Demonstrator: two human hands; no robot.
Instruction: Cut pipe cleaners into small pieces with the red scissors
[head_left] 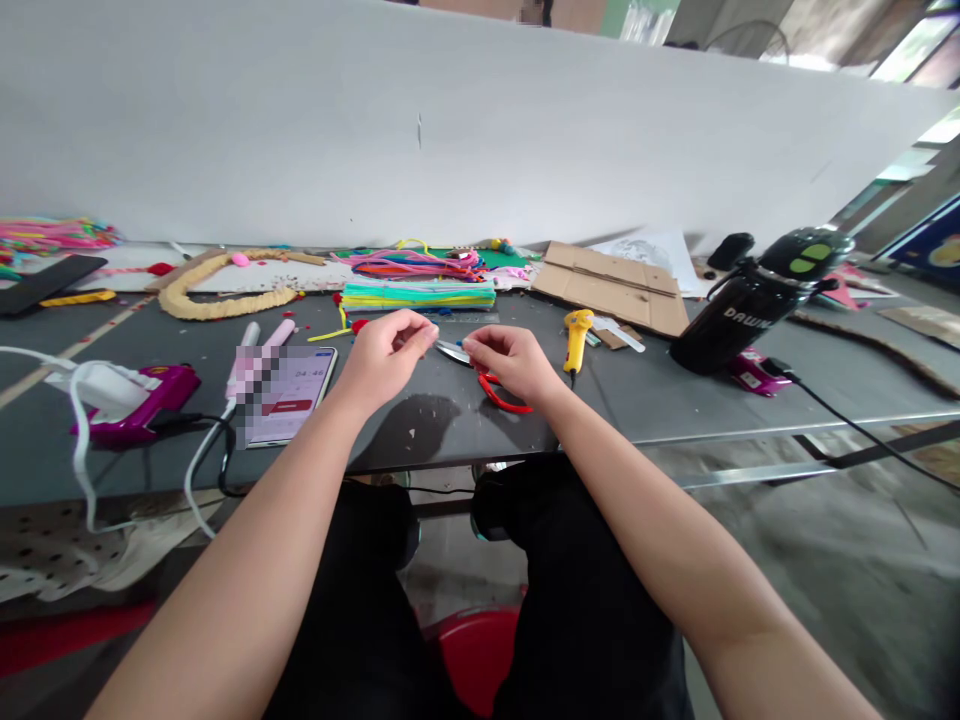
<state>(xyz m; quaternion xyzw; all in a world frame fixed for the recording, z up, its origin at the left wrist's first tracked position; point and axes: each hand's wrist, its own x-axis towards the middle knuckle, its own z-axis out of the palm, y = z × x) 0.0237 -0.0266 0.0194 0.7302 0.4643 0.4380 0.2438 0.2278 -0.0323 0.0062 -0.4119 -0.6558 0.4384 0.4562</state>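
My left hand (pixel 394 355) is raised over the grey table's front part, thumb and fingertips pinched together. Across from it, a short gap away, my right hand (pixel 514 360) makes a similar pinch. Whatever either pinch holds is too small or hidden to make out. Behind and below the right hand lie scissors with red handles (pixel 504 397); their metal blades (pixel 453 351) show between the two hands. Just beyond the hands is a bundle of green, yellow and turquoise pipe cleaners (pixel 420 295). A yellow hot glue gun (pixel 577 338) is right of the right hand.
Left of me lie a phone (pixel 296 400) and a purple power socket (pixel 161 405) with cables. A tan wrapped hook shape (pixel 217 300) and pink pipe cleaners (pixel 412 264) lie farther back. Cardboard (pixel 611 285) and a black bottle (pixel 739 315) are at right, before a white partition (pixel 480 130).
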